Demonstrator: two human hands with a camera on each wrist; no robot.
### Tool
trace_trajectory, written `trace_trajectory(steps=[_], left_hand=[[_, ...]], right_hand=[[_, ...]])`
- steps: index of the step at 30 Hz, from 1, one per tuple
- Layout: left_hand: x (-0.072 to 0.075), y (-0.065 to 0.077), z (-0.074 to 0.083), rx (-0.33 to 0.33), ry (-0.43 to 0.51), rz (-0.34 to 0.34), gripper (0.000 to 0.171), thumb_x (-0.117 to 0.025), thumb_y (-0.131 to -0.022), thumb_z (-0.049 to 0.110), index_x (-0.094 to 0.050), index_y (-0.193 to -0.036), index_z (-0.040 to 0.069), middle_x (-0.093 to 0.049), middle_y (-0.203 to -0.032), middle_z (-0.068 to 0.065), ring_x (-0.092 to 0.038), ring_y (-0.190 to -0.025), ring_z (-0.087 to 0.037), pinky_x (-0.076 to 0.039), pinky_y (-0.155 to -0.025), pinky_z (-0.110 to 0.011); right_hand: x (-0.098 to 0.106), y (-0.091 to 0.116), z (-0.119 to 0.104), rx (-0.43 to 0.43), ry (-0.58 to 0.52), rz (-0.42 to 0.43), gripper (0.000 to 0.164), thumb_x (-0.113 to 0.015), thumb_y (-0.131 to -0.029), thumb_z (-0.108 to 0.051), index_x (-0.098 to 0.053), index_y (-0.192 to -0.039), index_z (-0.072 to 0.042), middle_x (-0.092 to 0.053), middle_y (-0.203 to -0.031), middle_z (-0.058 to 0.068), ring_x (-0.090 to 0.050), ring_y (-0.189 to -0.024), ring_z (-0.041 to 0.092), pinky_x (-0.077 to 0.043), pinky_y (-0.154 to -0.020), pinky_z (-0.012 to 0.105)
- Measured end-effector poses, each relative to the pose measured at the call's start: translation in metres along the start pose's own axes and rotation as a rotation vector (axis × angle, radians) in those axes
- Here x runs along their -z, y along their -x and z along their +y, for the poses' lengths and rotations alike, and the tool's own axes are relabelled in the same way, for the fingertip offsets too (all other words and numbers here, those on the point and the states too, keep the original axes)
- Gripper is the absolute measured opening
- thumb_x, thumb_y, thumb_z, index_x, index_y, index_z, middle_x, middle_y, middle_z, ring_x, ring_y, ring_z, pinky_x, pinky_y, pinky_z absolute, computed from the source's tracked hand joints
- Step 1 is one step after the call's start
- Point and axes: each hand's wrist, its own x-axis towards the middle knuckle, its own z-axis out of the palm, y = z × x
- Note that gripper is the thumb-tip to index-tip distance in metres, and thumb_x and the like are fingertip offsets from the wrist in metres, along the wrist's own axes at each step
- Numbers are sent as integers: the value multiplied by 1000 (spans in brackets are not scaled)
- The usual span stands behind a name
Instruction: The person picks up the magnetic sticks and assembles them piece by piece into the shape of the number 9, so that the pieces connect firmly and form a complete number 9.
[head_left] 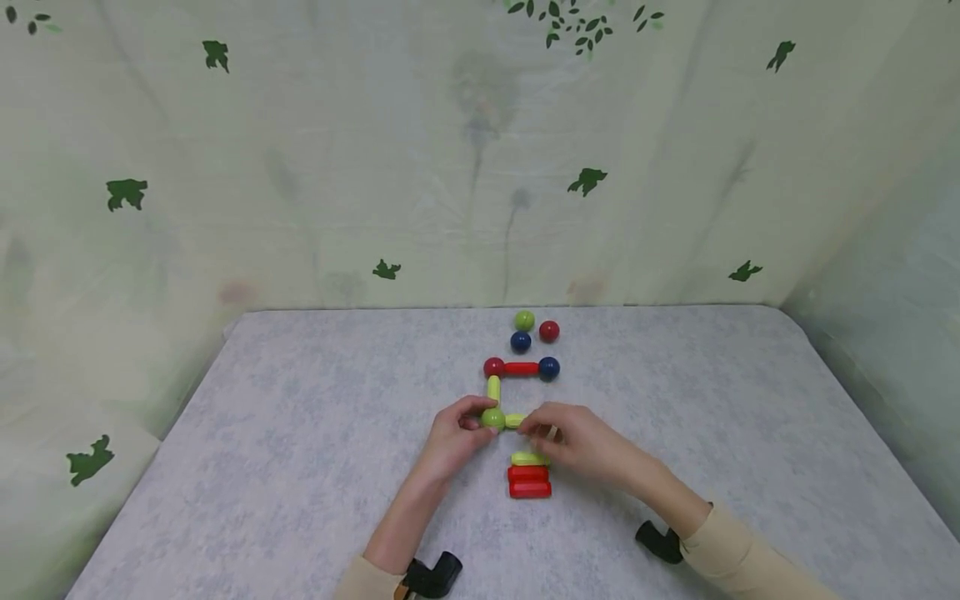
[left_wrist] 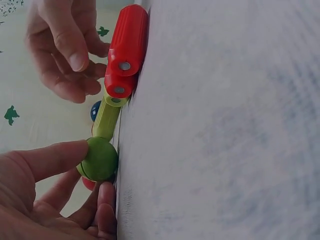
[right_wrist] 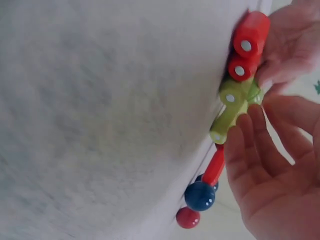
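Observation:
My left hand (head_left: 459, 433) holds a green ball (left_wrist: 99, 160) between thumb and fingers, low over the table. From that ball one yellow-green rod (head_left: 493, 389) runs back to a red ball (head_left: 493, 367), and another yellow-green rod (head_left: 514, 422) points right. My right hand (head_left: 573, 437) is at the free end of the right-pointing rod; in the right wrist view its fingers (right_wrist: 237, 155) are fairly straight beside the rod, whose metal-disc end shows. A red rod (head_left: 522, 368) joins the red ball to a blue ball (head_left: 549, 368).
Nearer me lie two red rods (head_left: 529, 482) and a loose yellow-green rod (head_left: 529, 458), side by side. Behind the joined pieces are a loose green ball (head_left: 524, 320), a blue ball (head_left: 521, 342) and a red ball (head_left: 549, 331). A leaf-patterned curtain (head_left: 315, 167) hangs behind the grey table (head_left: 285, 467).

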Motion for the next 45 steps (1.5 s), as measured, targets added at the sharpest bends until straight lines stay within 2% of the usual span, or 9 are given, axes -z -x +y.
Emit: trace_trajectory(steps=[3,7,17,21,27,31,36,41,45], left_hand=[[1,0,0,5,-8,-1,33,-69,-85,0,-69,-116,8,-58,-100,-8,-47,-84,-22,-43,-69,-28],[1,0,0,13,-11,0,32,-69,-85,0,-69,-116,9,-58,-100,-8,-48,-84,-21,-43,-70,-28],[2,2,0,5,0,-7,33,-70,-85,0,-68,-117,7,-58,-101,-10,-48,-84,-21,-42,-69,-28],[2,2,0,12,-9,-6,33,-69,-85,0,-69,-117,7,-58,-101,-10,-48,-85,-21,-43,-69,-27],[0,-1,1,30,-14,10,32,-69,-86,0,-69,-117,10,-58,-101,-8,-49,-87,-23,-44,-70,-29],[1,-1,1,35,-12,9,33,-68,-86,-1,-69,-118,9,-57,-101,-9,-49,-87,-23,-44,-70,-29],[2,1,0,34,-9,0,34,-68,-86,-1,-68,-118,8,-56,-100,-10,-48,-86,-23,-43,-70,-29],[2,2,1,32,-7,1,33,-68,-86,-1,-68,-118,8,-57,-100,-10,-48,-86,-22,-43,-68,-27],[0,1,1,28,-11,6,34,-69,-85,-2,-69,-118,8,-56,-99,-10,-48,-85,-22,-42,-68,-28]], right_hand=[[-4,2,2,-28,6,-80,21,-67,-92,-8,-70,-111,-14,-65,-98,-10,-58,-88,9,-50,-80,30],[-6,1,4,-71,21,-133,22,-68,-92,-11,-70,-112,-19,-64,-100,-15,-58,-90,7,-49,-86,33],[-8,-4,0,-72,68,-184,28,-67,-92,-10,-68,-119,-14,-60,-102,-12,-54,-91,8,-47,-90,35],[-5,2,1,-91,17,-177,29,-64,-94,-9,-65,-123,-13,-59,-106,-10,-54,-95,9,-47,-90,35],[8,6,10,-90,-137,-82,30,-64,-94,-7,-63,-123,-16,-59,-105,-5,-54,-96,17,-48,-84,35],[14,-2,19,-122,-184,45,31,-64,-94,-8,-63,-125,-8,-63,-109,-1,-58,-97,19,-51,-81,33],[17,-14,28,-259,-238,163,34,-66,-92,-9,-63,-124,1,-67,-108,7,-61,-94,20,-53,-78,32],[17,-24,35,-414,-277,194,36,-69,-91,-12,-63,-124,2,-68,-95,5,-62,-81,19,-53,-73,32],[18,-30,36,-478,-260,214,35,-71,-90,-14,-66,-121,2,-69,-87,5,-62,-74,18,-53,-71,30]])
